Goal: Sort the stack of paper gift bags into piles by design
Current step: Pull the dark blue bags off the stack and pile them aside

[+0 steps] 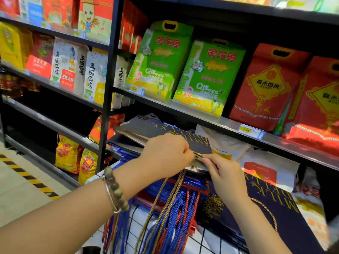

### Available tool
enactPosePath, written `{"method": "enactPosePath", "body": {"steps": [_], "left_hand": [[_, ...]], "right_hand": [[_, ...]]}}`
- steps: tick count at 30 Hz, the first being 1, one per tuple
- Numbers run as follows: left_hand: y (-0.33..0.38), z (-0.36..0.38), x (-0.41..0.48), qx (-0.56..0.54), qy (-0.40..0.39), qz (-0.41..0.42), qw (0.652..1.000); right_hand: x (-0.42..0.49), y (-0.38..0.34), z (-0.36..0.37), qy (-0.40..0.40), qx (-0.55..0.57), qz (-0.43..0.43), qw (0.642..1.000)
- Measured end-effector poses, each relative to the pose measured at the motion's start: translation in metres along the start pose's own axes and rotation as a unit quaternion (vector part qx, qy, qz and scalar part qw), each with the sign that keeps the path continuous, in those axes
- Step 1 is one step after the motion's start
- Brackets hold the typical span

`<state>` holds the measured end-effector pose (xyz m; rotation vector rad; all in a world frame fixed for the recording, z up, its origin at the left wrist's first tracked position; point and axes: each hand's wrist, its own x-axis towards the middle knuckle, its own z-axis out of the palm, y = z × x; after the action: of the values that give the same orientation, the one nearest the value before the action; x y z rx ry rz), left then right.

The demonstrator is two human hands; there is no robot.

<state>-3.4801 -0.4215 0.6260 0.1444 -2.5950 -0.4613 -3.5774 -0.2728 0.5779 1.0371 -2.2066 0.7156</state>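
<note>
Below the rice shelf (211, 119), the bag stack (183, 186) lies flat, cords hanging off the front. Left hand (165, 154) grips the top navy bag (200, 143) at its rim; right hand (225, 173) pinches by its gold cord (199, 154). Bags look light, stiff and slick, so take the rim, since cords likely tangle.

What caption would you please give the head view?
Left hand and right hand pinch a navy gift bag at its handle edge.

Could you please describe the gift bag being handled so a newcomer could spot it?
Below the green rice boxes lies a stack of gift bags, cord handles hanging toward the camera. On top is a navy bag with gold lettering, its near edge pinched by the left hand and right hand; its navy twin further right lies ungripped.
</note>
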Motion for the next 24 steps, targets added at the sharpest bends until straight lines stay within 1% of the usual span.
{"method": "enactPosePath", "body": {"steps": [3, 5, 6, 7, 8, 10, 11, 12, 13, 15, 18, 19, 22, 24], "left_hand": [[0.003, -0.009, 0.006, -0.007, 0.051, -0.009, 0.999], [0.009, -0.009, 0.015, 0.028, 0.056, -0.009, 0.998], [0.012, -0.007, 0.019, 0.064, 0.043, 0.001, 0.997], [0.015, -0.004, 0.024, 0.094, 0.015, 0.011, 0.995], [0.016, 0.0, 0.028, 0.106, -0.028, 0.016, 0.994], [0.014, 0.008, 0.037, 0.076, -0.14, 0.011, 0.987], [0.012, 0.012, 0.039, 0.051, -0.18, 0.006, 0.982], [0.012, 0.016, 0.04, 0.033, -0.199, 0.003, 0.979], [0.012, 0.019, 0.041, 0.023, -0.204, 0.001, 0.979], [0.014, 0.021, 0.041, 0.031, -0.186, -0.009, 0.982], [0.011, 0.017, 0.043, 0.069, -0.099, -0.055, 0.991], [0.008, 0.015, 0.044, 0.076, -0.085, -0.069, 0.991], [0.001, 0.015, 0.042, 0.113, -0.097, -0.057, 0.987], [-0.005, 0.013, 0.037, 0.109, -0.113, -0.038, 0.987]], "right_hand": [[-0.003, -0.003, -0.001, 0.025, 0.017, -0.009, 0.999], [-0.004, -0.004, 0.001, 0.034, 0.015, -0.017, 0.999], [-0.006, -0.004, 0.002, 0.039, 0.005, -0.025, 0.999], [-0.007, -0.003, 0.003, 0.044, -0.004, -0.033, 0.998], [-0.01, -0.003, 0.003, 0.051, -0.005, -0.036, 0.998], [-0.013, -0.002, 0.004, 0.068, 0.021, -0.035, 0.997], [-0.015, -0.002, 0.005, 0.073, 0.039, -0.034, 0.996], [-0.017, -0.002, 0.007, 0.074, 0.049, -0.035, 0.995], [-0.019, -0.001, 0.008, 0.075, 0.052, -0.039, 0.995], [-0.022, 0.001, 0.01, 0.082, 0.046, -0.046, 0.995], [-0.023, 0.001, 0.011, 0.091, 0.046, -0.048, 0.994], [-0.022, 0.0, 0.011, 0.09, 0.045, -0.054, 0.993], [-0.021, -0.002, 0.006, 0.066, 0.016, -0.076, 0.995], [-0.022, 0.002, 0.0, 0.024, -0.021, -0.096, 0.995]]}}
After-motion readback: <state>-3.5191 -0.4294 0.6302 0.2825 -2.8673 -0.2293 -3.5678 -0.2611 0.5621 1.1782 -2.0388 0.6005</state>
